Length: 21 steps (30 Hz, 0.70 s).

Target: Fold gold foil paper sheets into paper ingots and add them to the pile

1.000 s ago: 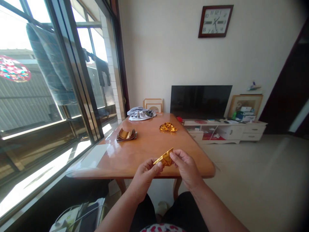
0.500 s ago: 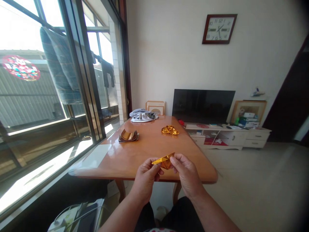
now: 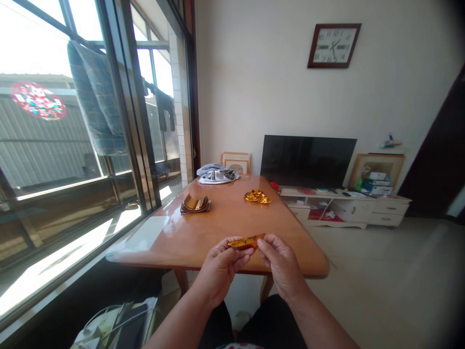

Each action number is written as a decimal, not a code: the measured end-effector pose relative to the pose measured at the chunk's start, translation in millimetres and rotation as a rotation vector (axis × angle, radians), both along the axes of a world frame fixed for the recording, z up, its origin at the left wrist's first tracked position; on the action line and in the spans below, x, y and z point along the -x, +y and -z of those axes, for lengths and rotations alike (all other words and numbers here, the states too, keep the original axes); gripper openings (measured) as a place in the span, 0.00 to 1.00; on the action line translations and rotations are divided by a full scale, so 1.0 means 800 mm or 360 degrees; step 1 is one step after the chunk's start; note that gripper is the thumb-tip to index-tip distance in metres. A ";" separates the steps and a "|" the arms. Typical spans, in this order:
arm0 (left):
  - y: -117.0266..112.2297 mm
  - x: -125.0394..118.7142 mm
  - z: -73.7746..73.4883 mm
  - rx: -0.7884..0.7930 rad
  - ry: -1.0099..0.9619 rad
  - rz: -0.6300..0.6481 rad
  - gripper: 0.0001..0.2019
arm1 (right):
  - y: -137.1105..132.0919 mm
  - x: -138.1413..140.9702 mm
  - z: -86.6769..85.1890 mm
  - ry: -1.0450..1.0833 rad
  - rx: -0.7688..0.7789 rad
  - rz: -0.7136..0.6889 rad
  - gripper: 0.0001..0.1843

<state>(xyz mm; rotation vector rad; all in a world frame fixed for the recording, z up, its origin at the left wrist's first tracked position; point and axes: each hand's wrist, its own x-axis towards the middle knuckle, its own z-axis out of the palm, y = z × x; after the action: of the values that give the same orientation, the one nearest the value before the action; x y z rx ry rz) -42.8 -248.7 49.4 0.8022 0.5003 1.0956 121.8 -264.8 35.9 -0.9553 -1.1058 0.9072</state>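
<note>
A small folded piece of gold foil paper (image 3: pixel 245 241) is pinched between both my hands just above the near edge of the wooden table (image 3: pixel 218 228). My left hand (image 3: pixel 220 268) grips its left end with thumb and fingers closed. My right hand (image 3: pixel 280 264) pinches its right end. Farther off on the table lie a stack of gold foil sheets (image 3: pixel 195 203) to the left and a small heap of folded gold pieces (image 3: pixel 257 196) to the right.
A bundle of cloth (image 3: pixel 216 174) lies at the table's far end. Large windows run along the left. A dark TV (image 3: pixel 308 159) stands on a white cabinet (image 3: pixel 345 206) by the far wall, under a wall clock (image 3: pixel 333 44). Tiled floor lies to the right.
The gold piece has turned from a raised pointed shape to a flat, nearly level strip between my fingers. My view has shifted slightly, so the room sits lower and more to the right.
</note>
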 end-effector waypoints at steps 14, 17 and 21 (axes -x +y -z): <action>0.002 0.003 0.008 -0.0326 0.0402 -0.0315 0.16 | 0.002 0.005 0.004 0.0239 0.0042 -0.0033 0.14; 0.004 0.004 0.011 -0.0473 0.0526 -0.0377 0.13 | 0.002 0.007 0.003 0.0322 0.0061 0.0022 0.17; 0.005 0.005 0.016 -0.0653 0.0672 -0.0432 0.12 | 0.002 0.010 0.000 0.0326 0.0118 -0.0054 0.22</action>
<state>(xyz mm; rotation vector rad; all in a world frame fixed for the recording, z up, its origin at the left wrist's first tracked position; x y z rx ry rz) -46.7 -244.7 36.8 1.3709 0.7675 1.3058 113.7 -263.3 35.9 -0.8847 -0.9220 1.0554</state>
